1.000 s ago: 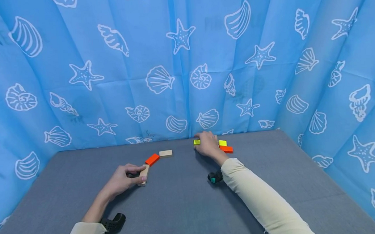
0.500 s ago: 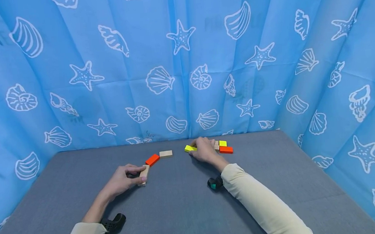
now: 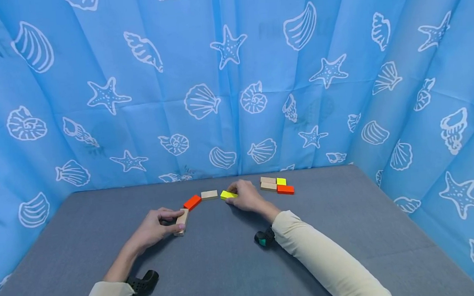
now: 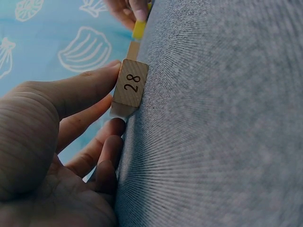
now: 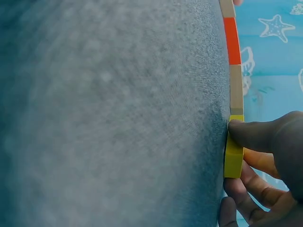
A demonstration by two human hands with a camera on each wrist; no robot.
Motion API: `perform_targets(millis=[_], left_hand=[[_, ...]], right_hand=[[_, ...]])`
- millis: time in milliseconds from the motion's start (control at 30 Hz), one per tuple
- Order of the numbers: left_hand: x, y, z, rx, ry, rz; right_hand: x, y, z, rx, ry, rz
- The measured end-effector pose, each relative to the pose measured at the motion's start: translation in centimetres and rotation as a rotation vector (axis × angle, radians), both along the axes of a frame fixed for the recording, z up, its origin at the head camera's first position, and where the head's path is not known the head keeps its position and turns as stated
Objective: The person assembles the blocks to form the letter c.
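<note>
Grip right (image 3: 245,196): yellow block (image 3: 227,195) pinched between digits | grip left (image 3: 153,227): wooden block (image 4: 131,84), likewise

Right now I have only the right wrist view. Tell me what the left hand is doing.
Observer: The left hand grips a wooden block, as the head view shows.
Operator: Read me any marking on it.
Observer: The left wrist view shows 28 on its end.
Operator: Report any blocks outside my picture.
Observer: To the right of the right hand, the head view shows a group: two more wooden blocks, another yellow block and another orange block.
</note>
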State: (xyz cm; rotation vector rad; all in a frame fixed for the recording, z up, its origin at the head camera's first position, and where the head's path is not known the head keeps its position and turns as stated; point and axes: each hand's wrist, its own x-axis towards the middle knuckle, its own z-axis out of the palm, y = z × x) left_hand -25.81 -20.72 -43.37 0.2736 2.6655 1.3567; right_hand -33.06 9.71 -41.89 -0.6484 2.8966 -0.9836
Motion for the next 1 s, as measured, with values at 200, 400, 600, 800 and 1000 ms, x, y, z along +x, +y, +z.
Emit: perform_targets(millis=[200, 400, 600, 800, 1000], left_hand=[[0.11, 0.08, 0.02, -0.006, 0.008, 0.008], [0.18, 0.12, 0.04, -0.01, 0.005, 0.009], [0.29, 0.11, 0.21, 0.0, 0.001, 0.002], [0.31, 0.17, 0.29, 0.0, -0.003, 0.003], [0.32, 0.19, 0.31, 0.003, -0.004, 0.001]], right_hand=[[-0.06, -0.34, -0.03, 0.009, 0.01, 0.0], [-0.11, -0.52, -0.05, 0.016, 0.012, -0.002], [-0.05, -0.73, 0.02, 0.01, 0.016, 0.004], [0.01, -0.84, 0.07, 0.019, 0.022, -0.002], [-0.03, -0.55, 0.13, 0.012, 0.015, 0.012]])
